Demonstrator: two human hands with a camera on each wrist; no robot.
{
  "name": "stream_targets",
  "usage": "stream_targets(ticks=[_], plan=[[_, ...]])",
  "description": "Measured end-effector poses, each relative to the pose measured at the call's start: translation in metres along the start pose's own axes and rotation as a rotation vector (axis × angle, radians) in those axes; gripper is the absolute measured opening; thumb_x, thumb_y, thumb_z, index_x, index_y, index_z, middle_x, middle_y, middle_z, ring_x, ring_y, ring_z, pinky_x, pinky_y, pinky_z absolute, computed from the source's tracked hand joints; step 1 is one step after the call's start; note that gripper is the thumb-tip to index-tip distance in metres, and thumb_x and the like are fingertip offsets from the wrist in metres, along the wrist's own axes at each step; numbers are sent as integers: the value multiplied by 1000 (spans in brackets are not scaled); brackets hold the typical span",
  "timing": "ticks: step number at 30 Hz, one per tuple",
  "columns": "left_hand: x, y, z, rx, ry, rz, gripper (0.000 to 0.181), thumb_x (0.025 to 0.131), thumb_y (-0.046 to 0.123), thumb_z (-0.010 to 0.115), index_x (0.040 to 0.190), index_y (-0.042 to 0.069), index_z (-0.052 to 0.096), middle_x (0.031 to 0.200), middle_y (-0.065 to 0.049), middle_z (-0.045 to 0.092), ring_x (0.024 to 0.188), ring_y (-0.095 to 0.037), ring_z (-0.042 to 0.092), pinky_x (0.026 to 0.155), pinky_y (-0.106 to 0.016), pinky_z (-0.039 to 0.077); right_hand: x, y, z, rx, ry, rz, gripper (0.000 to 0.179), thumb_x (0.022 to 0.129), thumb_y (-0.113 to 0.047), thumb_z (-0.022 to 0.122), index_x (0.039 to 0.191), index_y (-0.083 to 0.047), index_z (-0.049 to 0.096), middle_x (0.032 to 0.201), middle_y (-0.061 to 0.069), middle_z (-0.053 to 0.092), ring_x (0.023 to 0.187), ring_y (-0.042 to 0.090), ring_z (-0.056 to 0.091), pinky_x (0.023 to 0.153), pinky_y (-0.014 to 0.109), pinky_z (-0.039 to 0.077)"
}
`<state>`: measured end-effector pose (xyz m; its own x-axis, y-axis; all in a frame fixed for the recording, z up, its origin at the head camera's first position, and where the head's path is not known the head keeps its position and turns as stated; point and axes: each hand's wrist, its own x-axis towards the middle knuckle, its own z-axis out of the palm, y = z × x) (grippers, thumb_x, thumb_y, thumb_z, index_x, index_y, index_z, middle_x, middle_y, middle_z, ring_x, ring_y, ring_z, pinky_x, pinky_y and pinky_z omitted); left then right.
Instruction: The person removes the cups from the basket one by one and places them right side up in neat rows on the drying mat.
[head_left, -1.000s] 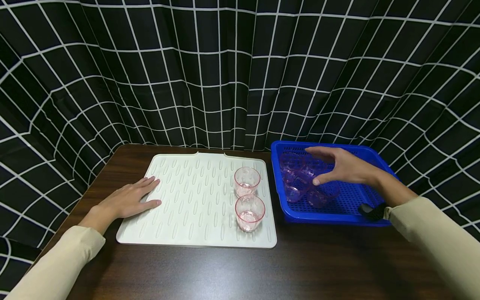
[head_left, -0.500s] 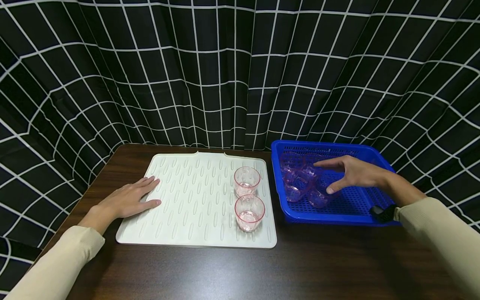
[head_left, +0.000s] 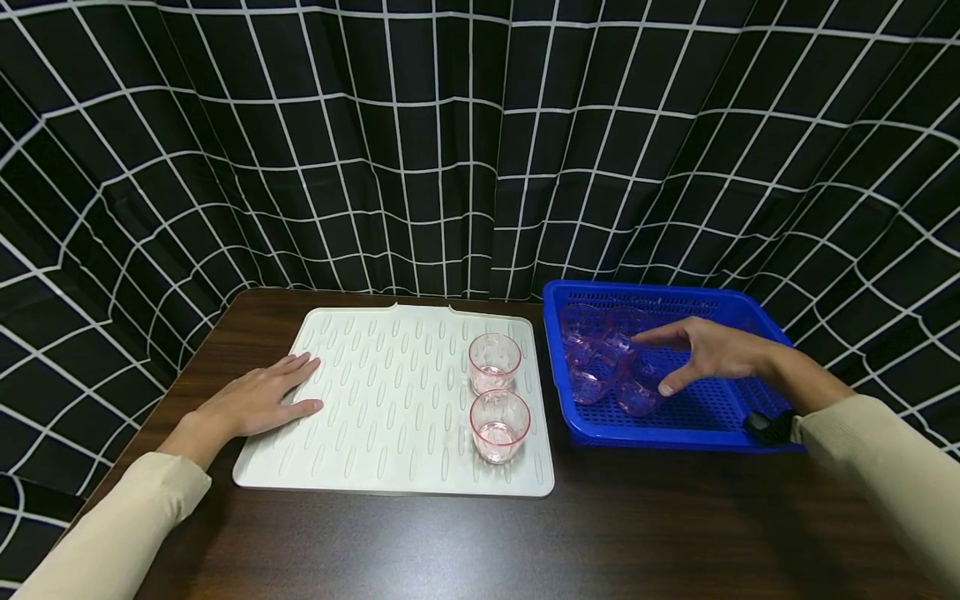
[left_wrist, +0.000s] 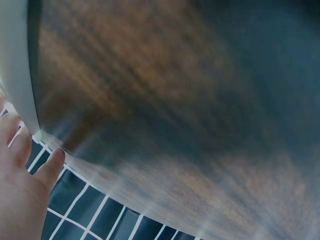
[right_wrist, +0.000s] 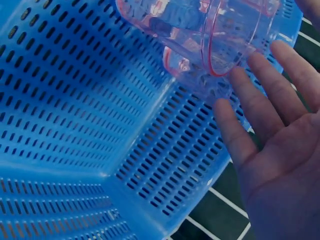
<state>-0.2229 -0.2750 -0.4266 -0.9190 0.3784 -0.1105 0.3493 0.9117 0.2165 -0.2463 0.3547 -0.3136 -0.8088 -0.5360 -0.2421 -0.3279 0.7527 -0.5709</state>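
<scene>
My left hand [head_left: 258,400] rests on the left edge of a white ribbed drying mat [head_left: 382,400], fingers extended and thumb apart; the left wrist view catches only part of this hand [left_wrist: 22,190]. Two clear pink-rimmed cups stand upright at the mat's right side, a back cup [head_left: 495,377] and a front cup [head_left: 498,437]. Over a blue perforated basket [head_left: 675,437] my right hand [head_left: 716,354] is held with fingers and thumb spread, holding nothing. Several pink cups [head_left: 588,387] lie in the basket's left part. In the right wrist view the fingertips are close to a tilted cup [right_wrist: 185,25]; contact is unclear.
The mat and basket stand side by side on a dark wooden table [head_left: 375,542]. A black curtain with a white grid [head_left: 375,167] hangs behind and along both sides. A black strap [head_left: 767,427] is at the right wrist, over the basket's front rim.
My right hand has shifted to the right and slightly down over the basket, showing more of the cups. My left hand and the two cups on the mat have stayed put.
</scene>
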Motion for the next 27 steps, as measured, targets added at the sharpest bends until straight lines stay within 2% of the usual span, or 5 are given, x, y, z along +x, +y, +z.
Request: stream_targets(ticks=[4, 13, 16, 22, 27], plan=[[0, -1, 1, -4, 2, 4, 85, 95, 66, 47, 155, 7, 34, 159, -23, 29, 145, -45, 27, 108, -68, 27, 0, 2, -1, 12, -41, -9, 80, 80, -23, 85, 143, 7, 46, 145, 32, 45, 136, 54, 36, 105, 71, 29], [1, -2, 1, -4, 5, -2, 86, 95, 68, 45, 155, 7, 33, 159, -23, 29, 145, -45, 26, 109, -68, 27, 2, 7, -2, 45, -124, 51, 88, 78, -21, 86, 147, 7, 39, 150, 32, 39, 138, 56, 30, 107, 70, 26], [2, -1, 1, -8, 2, -4, 86, 95, 68, 45, 155, 8, 33, 159, -22, 29, 146, -44, 26, 109, -68, 26, 2, 9, -2, 56, -148, 49, 90, 77, -19, 86, 148, 7, 37, 151, 33, 35, 138, 57, 29, 107, 70, 27], [2, 1, 0, 2, 1, 0, 85, 95, 66, 47, 155, 7, 35, 158, -23, 30, 145, -45, 27, 108, -67, 28, 3, 14, -3, 81, -177, 27, 90, 77, -12, 84, 149, 7, 35, 152, 34, 31, 138, 59, 27, 106, 70, 27], [2, 2, 0, 6, -3, -9, 85, 95, 66, 47, 154, 7, 35, 158, -23, 30, 144, -45, 27, 108, -67, 28, 4, 16, -3, 88, -180, 40, 87, 77, -12, 84, 149, 3, 38, 153, 33, 32, 138, 57, 29, 104, 69, 33]])
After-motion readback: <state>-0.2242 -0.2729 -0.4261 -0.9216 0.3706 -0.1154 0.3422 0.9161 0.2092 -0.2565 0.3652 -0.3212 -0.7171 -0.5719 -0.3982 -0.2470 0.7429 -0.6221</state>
